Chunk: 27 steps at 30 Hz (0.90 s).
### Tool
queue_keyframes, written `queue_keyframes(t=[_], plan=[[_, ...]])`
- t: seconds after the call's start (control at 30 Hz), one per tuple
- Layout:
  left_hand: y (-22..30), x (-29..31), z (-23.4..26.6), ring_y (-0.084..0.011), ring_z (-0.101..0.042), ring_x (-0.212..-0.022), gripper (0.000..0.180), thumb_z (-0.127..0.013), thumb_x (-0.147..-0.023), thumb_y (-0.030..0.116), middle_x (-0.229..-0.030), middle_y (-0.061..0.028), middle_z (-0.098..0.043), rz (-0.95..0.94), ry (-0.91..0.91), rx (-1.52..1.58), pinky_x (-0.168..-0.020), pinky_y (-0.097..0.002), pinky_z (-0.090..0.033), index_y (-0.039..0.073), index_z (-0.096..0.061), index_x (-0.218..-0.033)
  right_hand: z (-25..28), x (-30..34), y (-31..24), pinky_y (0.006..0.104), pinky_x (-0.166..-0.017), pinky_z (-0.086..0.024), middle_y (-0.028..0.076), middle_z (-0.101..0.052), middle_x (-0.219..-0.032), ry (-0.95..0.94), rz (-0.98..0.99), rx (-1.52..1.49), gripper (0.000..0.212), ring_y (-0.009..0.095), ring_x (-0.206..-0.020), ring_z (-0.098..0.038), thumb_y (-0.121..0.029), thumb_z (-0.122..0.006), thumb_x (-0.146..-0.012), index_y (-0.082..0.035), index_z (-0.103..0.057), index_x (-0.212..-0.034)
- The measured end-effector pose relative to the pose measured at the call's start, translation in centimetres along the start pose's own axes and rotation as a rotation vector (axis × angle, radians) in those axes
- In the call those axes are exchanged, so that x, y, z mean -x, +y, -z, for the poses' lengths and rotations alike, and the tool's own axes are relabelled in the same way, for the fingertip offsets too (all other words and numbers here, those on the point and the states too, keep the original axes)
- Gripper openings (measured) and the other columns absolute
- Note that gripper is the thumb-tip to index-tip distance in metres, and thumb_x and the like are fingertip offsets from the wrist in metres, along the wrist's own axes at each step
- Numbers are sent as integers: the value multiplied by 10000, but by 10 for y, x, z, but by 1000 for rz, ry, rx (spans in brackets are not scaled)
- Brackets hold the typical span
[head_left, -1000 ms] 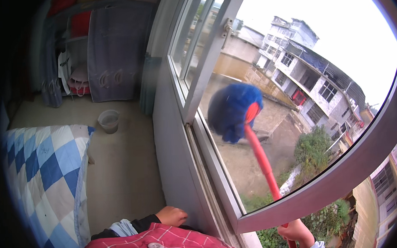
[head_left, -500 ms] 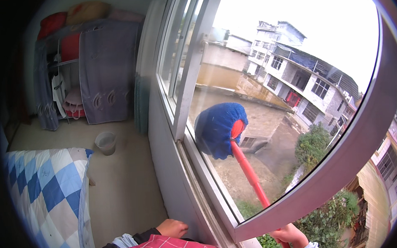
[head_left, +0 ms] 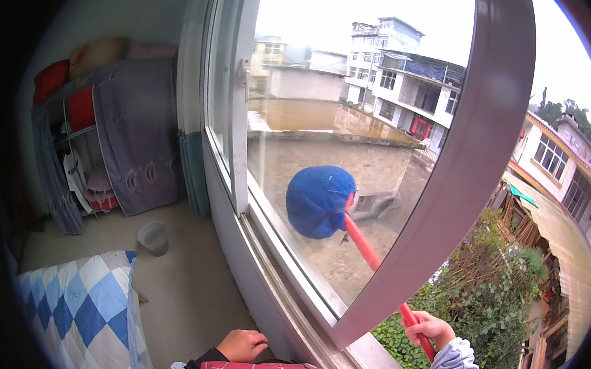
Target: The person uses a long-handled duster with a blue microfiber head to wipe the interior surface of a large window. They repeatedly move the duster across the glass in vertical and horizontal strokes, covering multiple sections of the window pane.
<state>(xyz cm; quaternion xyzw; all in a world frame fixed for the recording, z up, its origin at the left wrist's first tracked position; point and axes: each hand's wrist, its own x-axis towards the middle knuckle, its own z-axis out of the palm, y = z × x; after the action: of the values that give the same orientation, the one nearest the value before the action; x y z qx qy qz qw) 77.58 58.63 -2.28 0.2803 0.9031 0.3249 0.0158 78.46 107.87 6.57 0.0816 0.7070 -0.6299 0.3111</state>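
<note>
My right hand [head_left: 428,330] is outside the window, below the sash's lower corner, with its fingers wrapped round a red pole. That pole belongs to a window mop [head_left: 321,202], whose rounded head is covered in blue cloth. Through the glass pane [head_left: 373,161] the mop head shows on the outer side, toward the pane's lower left; whether it presses on the glass I cannot tell. The sash frame [head_left: 441,204] hides part of the pole. Indoors, my left hand [head_left: 243,346] is by the wall under the window, its fingers curled and nothing visible in them.
A pale sill track [head_left: 280,284] runs beneath the sash. Inside stand a grey bucket [head_left: 153,239], a bed with a blue-and-white checked quilt [head_left: 83,312] and a grey fabric wardrobe [head_left: 138,138]. Outside are shrubs [head_left: 471,276], a corrugated roof [head_left: 568,238] and houses.
The view has swung to the right. Against the pane, the mop head has shifted away from the left frame edge. More of my right hand and sleeve now shows beyond the sash.
</note>
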Motion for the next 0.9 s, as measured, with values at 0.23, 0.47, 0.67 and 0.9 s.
queue_keyframes(t=[0.23,0.47,0.67,0.9], plan=[[37,-49,43,-281,-645,-735,161,-642,-831,193,-845,-97,-670,-163,131,126,-653,-348,-522,62,-686,-916,-6,-21,23,313,-522,-450,22,-553,-696,283,12,85,150,155,-604,-569,9,-590,-780,-33,-574,-924],[48,-70,42,-252,-642,-689,179,-641,-850,188,-847,-88,-660,-281,111,60,-618,-329,-511,56,-675,-966,-24,-41,22,298,-420,-396,16,-538,-618,605,94,154,204,120,-474,-506,-150,-627,-792,9,-625,-921],[29,-60,31,-230,-627,-676,242,-632,-853,206,-890,-66,-677,-243,96,127,-617,-319,-505,123,-674,-1077,-35,-22,-13,258,-348,-327,-22,-455,-516,648,183,154,164,73,-376,-400,-155,-612,-857,-27,-565,-766],[17,-56,24,-240,-637,-715,228,-613,-849,217,-930,-58,-684,-177,114,237,-669,-340,-519,145,-681,-1054,-23,10,-97,220,-346,-267,-52,-475,-521,643,536,207,287,42,-387,-396,-269,-586,-942,-53,-599,-753]])
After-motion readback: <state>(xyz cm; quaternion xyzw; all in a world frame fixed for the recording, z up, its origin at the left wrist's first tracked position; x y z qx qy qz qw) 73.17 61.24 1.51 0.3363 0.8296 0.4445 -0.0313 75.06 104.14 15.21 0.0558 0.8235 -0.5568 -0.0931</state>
